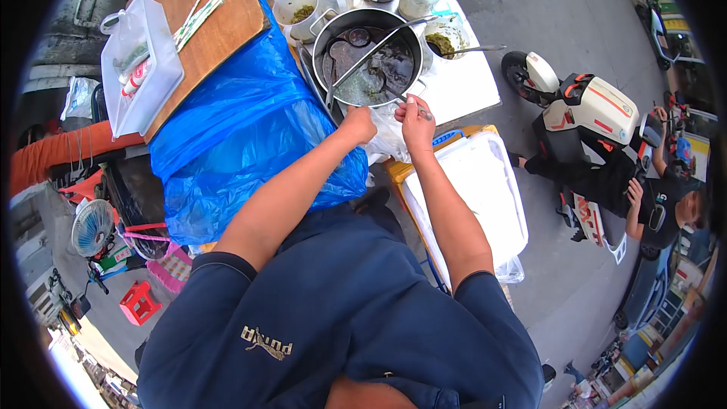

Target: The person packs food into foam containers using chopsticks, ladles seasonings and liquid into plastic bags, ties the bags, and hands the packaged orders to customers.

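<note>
Head view: dark blue shirt (326, 295) nearest the lens, both forearms reaching forward to a steel pot (415, 44).

Right hand (417, 125): pinched narrow around a slim utensil, probably a ladle (393, 92), whose far end reaches into the pot. Left hand (359, 124): curled into a fist just beside the near rim; whether it grips anything, cannot tell.

Progress (judged): work under way. Dark liquid (350, 60) already in the pot, ladle already in it; amount left to do not readable from this view.

Position: pot directly beyond both hands, liquid past the fingers; ladle runs from the right hand up and leftward. Metal bar (379, 48) slants across the pot. Clear plastic bag (388, 140) between the hands. Foam box (473, 197) near the right forearm, blue plastic sheet (257, 144) beside the left
</note>
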Motion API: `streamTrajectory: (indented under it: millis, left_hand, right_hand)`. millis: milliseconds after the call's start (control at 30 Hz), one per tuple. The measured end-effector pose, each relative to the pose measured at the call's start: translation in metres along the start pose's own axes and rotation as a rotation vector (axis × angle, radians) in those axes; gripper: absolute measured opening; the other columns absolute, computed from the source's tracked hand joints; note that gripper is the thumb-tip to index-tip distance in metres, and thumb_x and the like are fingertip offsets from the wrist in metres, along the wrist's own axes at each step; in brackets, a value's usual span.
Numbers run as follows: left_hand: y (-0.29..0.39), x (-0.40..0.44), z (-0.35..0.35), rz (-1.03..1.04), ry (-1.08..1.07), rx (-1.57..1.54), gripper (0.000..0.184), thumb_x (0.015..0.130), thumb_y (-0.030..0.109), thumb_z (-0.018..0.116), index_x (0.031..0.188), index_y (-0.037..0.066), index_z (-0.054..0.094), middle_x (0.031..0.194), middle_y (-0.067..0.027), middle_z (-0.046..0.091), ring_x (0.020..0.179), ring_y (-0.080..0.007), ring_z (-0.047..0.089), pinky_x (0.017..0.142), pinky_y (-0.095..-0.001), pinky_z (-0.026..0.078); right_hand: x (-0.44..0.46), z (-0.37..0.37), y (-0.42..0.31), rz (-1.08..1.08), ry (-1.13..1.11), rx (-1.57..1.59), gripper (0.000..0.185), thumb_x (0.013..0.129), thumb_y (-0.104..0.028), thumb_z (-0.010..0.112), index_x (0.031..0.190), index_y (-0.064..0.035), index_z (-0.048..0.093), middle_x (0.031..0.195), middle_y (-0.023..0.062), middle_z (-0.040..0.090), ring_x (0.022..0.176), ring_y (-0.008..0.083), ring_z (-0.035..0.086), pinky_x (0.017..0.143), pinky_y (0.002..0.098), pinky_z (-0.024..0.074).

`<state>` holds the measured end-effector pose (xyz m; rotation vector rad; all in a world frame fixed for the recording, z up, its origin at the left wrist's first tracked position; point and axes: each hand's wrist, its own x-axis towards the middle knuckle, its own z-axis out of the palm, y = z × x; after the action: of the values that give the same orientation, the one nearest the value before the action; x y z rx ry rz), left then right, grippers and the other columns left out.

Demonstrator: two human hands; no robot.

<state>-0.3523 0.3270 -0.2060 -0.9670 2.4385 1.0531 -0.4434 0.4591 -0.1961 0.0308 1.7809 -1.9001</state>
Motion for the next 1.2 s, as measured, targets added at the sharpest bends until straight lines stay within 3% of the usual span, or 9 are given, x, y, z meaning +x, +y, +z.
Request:
streamTrajectory:
  millis: [167,467,533,600,800,900,1000,1100,1200]
  left_hand:
    - [0.007,0.004,-0.009,-0.147,-0.145,-0.026,0.054,0.075,0.004,0.064,0.127,-0.007,0.059,0.126,-0.0305,0.059,0.100,-0.0381,0.068,0.065,-0.0410,0.062]
    - [0.015,-0.010,-0.024,-0.277,-0.180,-0.533,0.065,0.074,-0.005,0.066,0.137,-0.005,0.048,0.100,-0.0193,0.064,0.068,-0.0221,0.065,0.051,-0.0353,0.056]
    - [0.006,-0.004,-0.008,-0.251,-0.132,-0.552,0.051,0.076,-0.005,0.064,0.125,-0.011,0.053,0.105,-0.0253,0.065,0.066,-0.0282,0.068,0.052,-0.0413,0.058]
    - [0.012,-0.004,-0.020,-0.284,-0.205,-0.488,0.069,0.079,-0.006,0.065,0.144,-0.003,0.041,0.089,-0.0166,0.062,0.057,-0.0190,0.059,0.048,-0.0331,0.053]
    - [0.013,-0.008,-0.021,-0.308,-0.195,-0.683,0.089,0.080,-0.009,0.064,0.157,0.001,0.021,0.094,-0.0196,0.064,0.060,-0.0200,0.061,0.049,-0.0327,0.053]
    - [0.013,-0.007,-0.021,-0.300,-0.220,-0.627,0.089,0.079,-0.009,0.065,0.157,0.000,0.021,0.097,-0.0199,0.065,0.061,-0.0201,0.062,0.050,-0.0328,0.053]
    - [0.016,-0.010,-0.024,-0.296,-0.231,-0.597,0.091,0.078,-0.010,0.066,0.157,0.000,0.022,0.099,-0.0200,0.065,0.063,-0.0202,0.062,0.050,-0.0330,0.051]
    - [0.012,-0.008,-0.020,-0.231,-0.194,-0.557,0.093,0.076,-0.009,0.068,0.157,0.000,0.022,0.102,-0.0200,0.066,0.066,-0.0197,0.063,0.050,-0.0323,0.050]
    - [0.021,-0.020,-0.032,-0.232,-0.217,-0.465,0.091,0.074,-0.014,0.066,0.155,-0.002,0.026,0.140,-0.0232,0.054,0.098,-0.0310,0.069,0.058,-0.0364,0.059]
  right_hand:
    - [-0.008,-0.018,-0.010,0.132,-0.026,0.210,0.034,0.105,-0.024,0.052,0.125,0.0036,0.055,0.098,0.0151,0.067,0.085,0.0199,0.067,0.078,0.0338,0.0608]
    - [-0.065,-0.046,-0.077,0.031,-0.049,0.105,0.034,0.105,-0.022,0.052,0.123,0.0062,0.056,0.096,0.0150,0.067,0.081,0.0187,0.068,0.075,0.0328,0.0610]
    - [-0.078,-0.056,-0.086,0.023,-0.057,0.062,0.034,0.105,-0.024,0.053,0.123,0.0044,0.058,0.096,0.0147,0.068,0.080,0.0188,0.068,0.076,0.0326,0.0604]
    - [-0.091,-0.060,-0.092,0.011,-0.055,0.045,0.033,0.105,-0.023,0.053,0.122,0.0047,0.058,0.096,0.0145,0.068,0.080,0.0183,0.068,0.075,0.0323,0.0604]
    - [-0.136,-0.068,-0.078,-0.018,-0.050,-0.029,0.026,0.104,-0.016,0.055,0.117,0.0047,0.064,0.094,0.0129,0.070,0.079,0.0150,0.069,0.074,0.0301,0.0598]
    - [-0.145,-0.074,-0.052,-0.602,-0.266,-0.595,0.016,0.097,-0.006,0.062,0.110,0.0003,0.068,0.094,0.0146,0.069,0.081,0.0255,0.069,0.072,0.0336,0.0550]
    - [-0.154,-0.068,-0.060,-0.731,-0.304,-0.714,0.016,0.095,-0.004,0.062,0.109,0.0005,0.068,0.093,0.0160,0.068,0.080,0.0292,0.068,0.072,0.0362,0.0538]
    - [-0.153,-0.076,-0.037,-0.422,-0.145,-0.457,0.019,0.100,-0.010,0.060,0.113,0.0020,0.065,0.090,0.0138,0.070,0.078,0.0222,0.069,0.073,0.0333,0.0556]
    - [-0.143,-0.067,-0.060,-0.152,-0.018,-0.117,0.026,0.105,-0.017,0.053,0.120,0.0031,0.062,0.097,0.0118,0.070,0.080,0.0149,0.068,0.077,0.0297,0.0591]
